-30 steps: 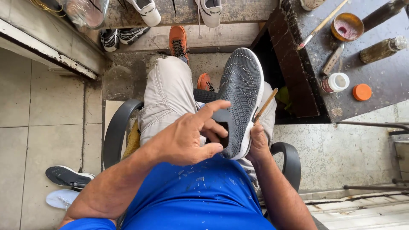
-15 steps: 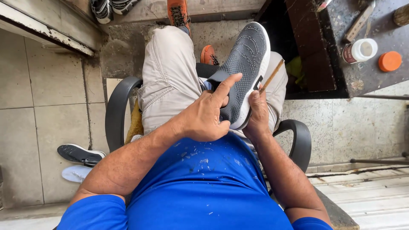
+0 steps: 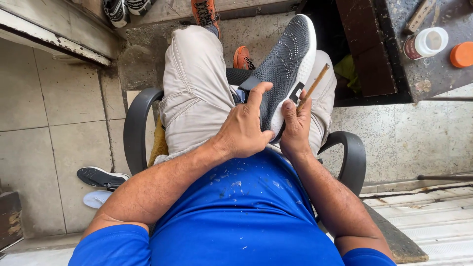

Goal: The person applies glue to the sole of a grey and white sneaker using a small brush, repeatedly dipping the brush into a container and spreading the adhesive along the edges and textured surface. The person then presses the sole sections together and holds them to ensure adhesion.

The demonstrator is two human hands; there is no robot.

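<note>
A dark grey knit shoe (image 3: 283, 64) with a white sole edge and rows of small pale dots across its upper lies on the seated person's lap, toe pointing away from the body and heel toward the hands. A small black-and-white tag sits on its side near the heel. A thin wooden stick (image 3: 312, 87) rises at a slant beside the shoe's right edge.

The person sits in a chair with black curved armrests (image 3: 135, 123), wearing beige trousers (image 3: 194, 93) and a blue shirt (image 3: 241, 216) speckled with pale flecks. The floor (image 3: 54, 113) is of large pale tiles, worn and stained; a black sandal (image 3: 101, 177) lies on it to the left of the chair. At upper right stands a dark, scuffed table (image 3: 419, 79) carrying a white-capped bottle (image 3: 426, 43) and an orange lid (image 3: 462, 54). More footwear rests on a concrete ledge at the top.

The left hand (image 3: 244, 130) lies over the heel end of the shoe, its grip closed around it with the thumb stretched forward along the knit upper. The right hand (image 3: 294, 130) is at the sole edge, its grip closed on the stick, thumb pressed flat against the white sole. Both forearms angle inward from the shoulders and meet over the lap.
</note>
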